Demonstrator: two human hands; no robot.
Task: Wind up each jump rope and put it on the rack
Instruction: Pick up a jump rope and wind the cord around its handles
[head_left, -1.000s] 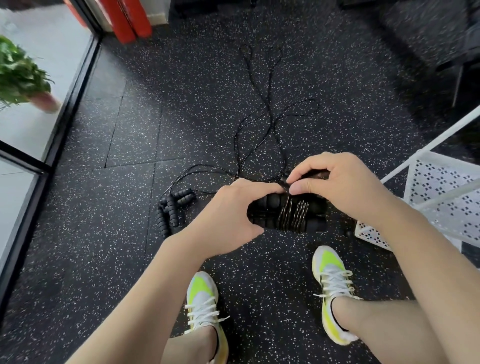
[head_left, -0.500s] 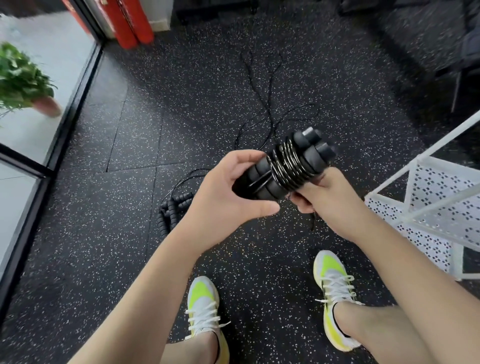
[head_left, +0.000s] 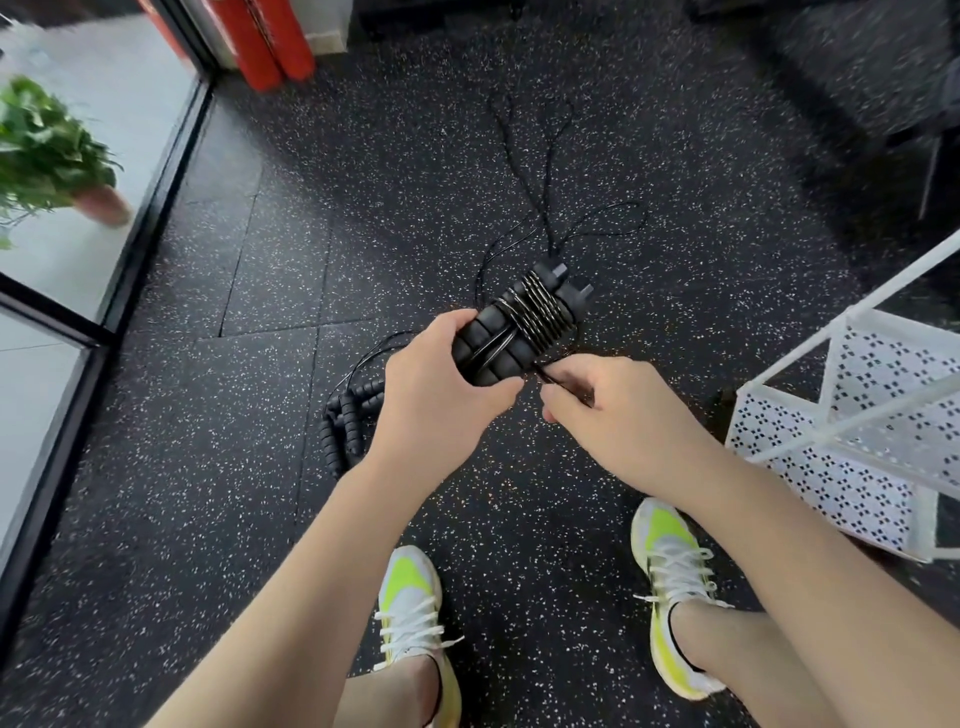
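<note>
My left hand holds the wound jump rope above the floor, my right hand just beside it. A second rope lies left; the rack stands right.

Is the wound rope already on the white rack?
No, the left hand holds the wound rope above the floor, apart from the white rack.
</note>
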